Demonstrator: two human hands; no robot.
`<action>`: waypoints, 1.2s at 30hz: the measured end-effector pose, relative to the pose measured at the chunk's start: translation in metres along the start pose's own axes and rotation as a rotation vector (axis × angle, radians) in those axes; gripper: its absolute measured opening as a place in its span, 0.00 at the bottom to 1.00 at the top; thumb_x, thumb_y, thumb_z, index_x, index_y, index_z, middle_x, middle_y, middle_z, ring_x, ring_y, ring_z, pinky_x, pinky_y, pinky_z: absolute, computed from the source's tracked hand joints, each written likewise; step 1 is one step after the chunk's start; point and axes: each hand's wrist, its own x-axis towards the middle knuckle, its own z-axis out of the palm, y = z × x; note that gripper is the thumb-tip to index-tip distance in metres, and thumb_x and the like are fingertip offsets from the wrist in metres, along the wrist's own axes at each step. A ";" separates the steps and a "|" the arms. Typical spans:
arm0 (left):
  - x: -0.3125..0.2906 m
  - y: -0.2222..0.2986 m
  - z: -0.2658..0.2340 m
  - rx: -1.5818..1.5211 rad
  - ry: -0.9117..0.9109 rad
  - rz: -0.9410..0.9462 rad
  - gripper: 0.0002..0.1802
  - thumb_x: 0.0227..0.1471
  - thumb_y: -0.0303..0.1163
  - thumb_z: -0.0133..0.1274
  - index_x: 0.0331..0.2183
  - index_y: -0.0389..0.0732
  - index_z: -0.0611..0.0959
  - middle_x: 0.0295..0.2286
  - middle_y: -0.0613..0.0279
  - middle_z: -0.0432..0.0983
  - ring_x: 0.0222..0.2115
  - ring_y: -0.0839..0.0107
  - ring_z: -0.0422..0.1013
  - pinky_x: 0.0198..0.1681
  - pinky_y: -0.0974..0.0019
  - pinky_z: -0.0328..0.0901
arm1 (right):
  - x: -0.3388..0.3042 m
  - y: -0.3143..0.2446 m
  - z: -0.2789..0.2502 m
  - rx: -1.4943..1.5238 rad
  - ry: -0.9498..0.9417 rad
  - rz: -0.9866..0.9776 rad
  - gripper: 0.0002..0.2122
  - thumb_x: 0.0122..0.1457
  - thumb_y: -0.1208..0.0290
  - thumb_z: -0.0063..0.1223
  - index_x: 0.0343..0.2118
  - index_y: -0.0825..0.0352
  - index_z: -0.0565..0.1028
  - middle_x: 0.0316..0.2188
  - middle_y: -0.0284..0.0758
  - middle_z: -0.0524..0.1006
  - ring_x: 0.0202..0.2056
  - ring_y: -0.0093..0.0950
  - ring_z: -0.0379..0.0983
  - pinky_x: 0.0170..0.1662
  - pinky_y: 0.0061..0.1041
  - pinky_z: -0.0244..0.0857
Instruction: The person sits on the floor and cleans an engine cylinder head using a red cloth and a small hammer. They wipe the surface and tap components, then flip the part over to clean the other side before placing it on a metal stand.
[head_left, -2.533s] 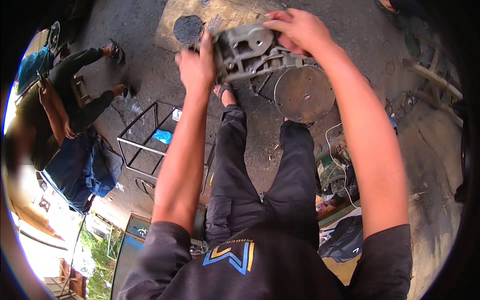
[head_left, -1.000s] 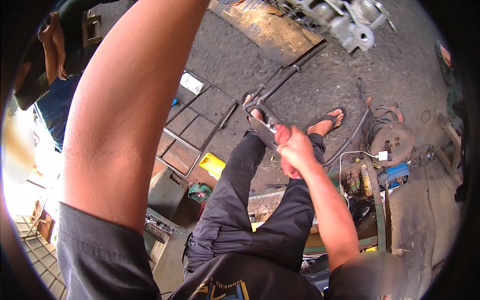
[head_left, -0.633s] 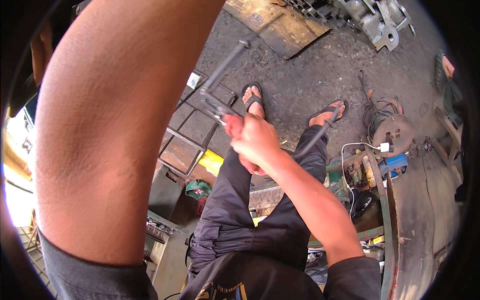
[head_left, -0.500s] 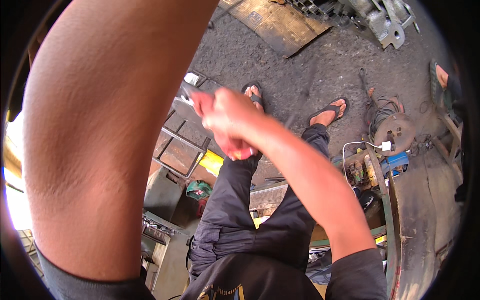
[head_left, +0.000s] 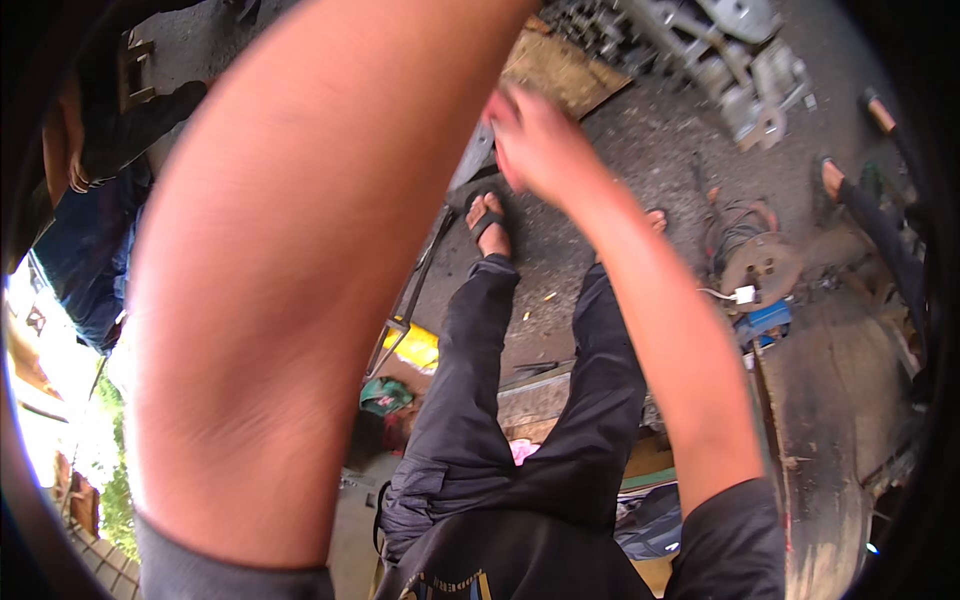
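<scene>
My left forearm (head_left: 290, 260) fills the left half of the picture and runs out past the top edge. The left hand itself does not show. My right hand (head_left: 545, 145) is raised beside that forearm, above my left foot. Its fingers are curled round a red, handle-like thing (head_left: 514, 172), mostly covered by the hand and smeared by motion, so its kind cannot be made out. Beside it, partly behind my left forearm, a flat grey piece (head_left: 473, 160) shows; whether it joins the red thing I cannot tell.
Grey metal castings (head_left: 745, 75) lie at the upper right near a cardboard sheet (head_left: 570, 72). A cable reel (head_left: 760, 270) and a worn wooden board (head_left: 830, 400) are at the right. A metal frame (head_left: 408, 295) stands left of my legs. Other people's limbs (head_left: 75, 150) appear at both sides.
My right hand has moved up and to the right with the red thing. My left forearm has shifted right across the picture. The view has tilted, bringing a person into sight at the left.
</scene>
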 end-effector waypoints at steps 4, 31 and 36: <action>0.004 0.007 -0.005 -0.024 -0.189 -0.265 0.30 0.56 0.54 0.42 0.46 0.41 0.82 0.41 0.39 0.78 0.43 0.44 0.75 0.49 0.47 0.67 | -0.169 -0.033 -0.071 0.773 0.064 0.349 0.16 0.60 0.80 0.53 0.52 0.72 0.72 0.42 0.35 0.79 0.38 0.23 0.76 0.43 0.24 0.70; -0.073 0.238 0.090 -2.709 0.582 -2.044 0.44 0.62 0.64 0.28 0.64 0.37 0.58 0.60 0.43 0.61 0.52 0.42 0.67 0.59 0.50 0.59 | 0.120 -0.123 -0.220 -0.392 -0.182 -0.257 0.24 0.57 0.69 0.53 0.58 0.67 0.67 0.48 0.49 0.77 0.50 0.44 0.74 0.53 0.36 0.66; -0.037 0.234 0.090 -2.873 0.820 -1.795 0.31 0.67 0.54 0.26 0.46 0.41 0.76 0.35 0.55 0.80 0.32 0.63 0.77 0.35 0.61 0.75 | 0.136 -0.152 -0.213 -0.501 -0.315 -0.033 0.20 0.62 0.59 0.49 0.53 0.65 0.69 0.38 0.42 0.80 0.36 0.35 0.78 0.42 0.33 0.70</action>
